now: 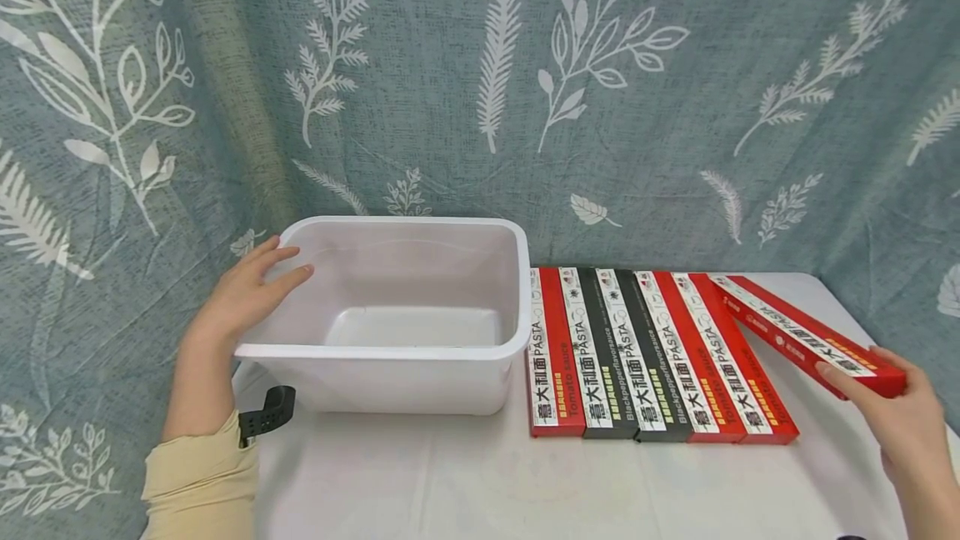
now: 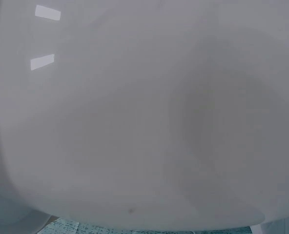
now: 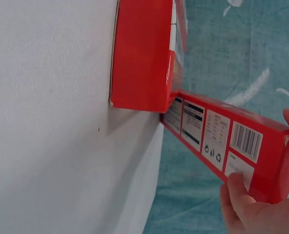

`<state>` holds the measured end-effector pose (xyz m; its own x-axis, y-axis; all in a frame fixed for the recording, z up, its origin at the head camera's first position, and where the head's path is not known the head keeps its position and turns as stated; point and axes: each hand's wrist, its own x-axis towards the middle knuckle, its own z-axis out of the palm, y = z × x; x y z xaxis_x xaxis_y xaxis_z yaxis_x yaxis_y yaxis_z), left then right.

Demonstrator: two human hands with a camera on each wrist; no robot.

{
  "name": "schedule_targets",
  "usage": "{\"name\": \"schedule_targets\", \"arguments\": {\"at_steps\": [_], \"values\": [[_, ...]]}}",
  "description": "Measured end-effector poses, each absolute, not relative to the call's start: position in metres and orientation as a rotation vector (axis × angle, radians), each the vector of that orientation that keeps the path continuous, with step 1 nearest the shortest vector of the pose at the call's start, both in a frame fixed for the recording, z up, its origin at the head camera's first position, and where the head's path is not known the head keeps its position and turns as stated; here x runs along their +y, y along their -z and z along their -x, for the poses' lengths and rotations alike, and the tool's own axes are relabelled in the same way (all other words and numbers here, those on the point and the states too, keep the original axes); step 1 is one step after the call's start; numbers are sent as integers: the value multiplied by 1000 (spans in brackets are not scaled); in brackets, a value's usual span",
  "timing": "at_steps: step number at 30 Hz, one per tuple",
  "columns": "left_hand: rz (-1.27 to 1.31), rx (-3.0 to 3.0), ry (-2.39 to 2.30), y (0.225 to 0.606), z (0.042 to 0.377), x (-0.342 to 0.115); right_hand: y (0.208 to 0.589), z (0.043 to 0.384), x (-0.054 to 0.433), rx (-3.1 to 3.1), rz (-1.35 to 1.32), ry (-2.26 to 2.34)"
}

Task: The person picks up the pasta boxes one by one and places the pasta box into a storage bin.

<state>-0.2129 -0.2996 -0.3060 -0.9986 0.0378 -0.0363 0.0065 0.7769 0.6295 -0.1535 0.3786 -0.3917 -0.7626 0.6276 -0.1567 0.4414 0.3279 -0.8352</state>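
A red pasta box is gripped at its near end by my right hand, thumb on one side and fingers on the other. That end is raised off the table, while the far end lies close to the row of boxes. In the right wrist view the same pasta box shows a barcode and label panels. My left hand rests on the left rim of a white plastic tub, its fingers extended. Only the tub's glossy pale wall fills the left wrist view.
Several pasta boxes lie side by side right of the tub, including a red box and a black box. They stand on a white table. A leaf-patterned blue-green curtain hangs behind.
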Motion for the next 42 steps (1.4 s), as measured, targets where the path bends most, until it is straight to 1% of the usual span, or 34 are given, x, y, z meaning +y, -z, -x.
{"name": "schedule_targets", "arguments": {"at_steps": [10,23,31,38,42], "values": [[-38,2899,-1064,306,210,-301,392,157,365,-2035,960,-1579],[-40,2914,-1052,309,208,-300,376,152,350,-1571,780,-1855],[-58,2930,-1041,311,208,-301,365,146,323,-1572,603,-1969],[-54,2933,-1049,311,206,-302,357,146,301,-1493,337,-2171],[-51,2925,-1067,311,205,-301,355,146,288,-1498,237,-2231]]}}
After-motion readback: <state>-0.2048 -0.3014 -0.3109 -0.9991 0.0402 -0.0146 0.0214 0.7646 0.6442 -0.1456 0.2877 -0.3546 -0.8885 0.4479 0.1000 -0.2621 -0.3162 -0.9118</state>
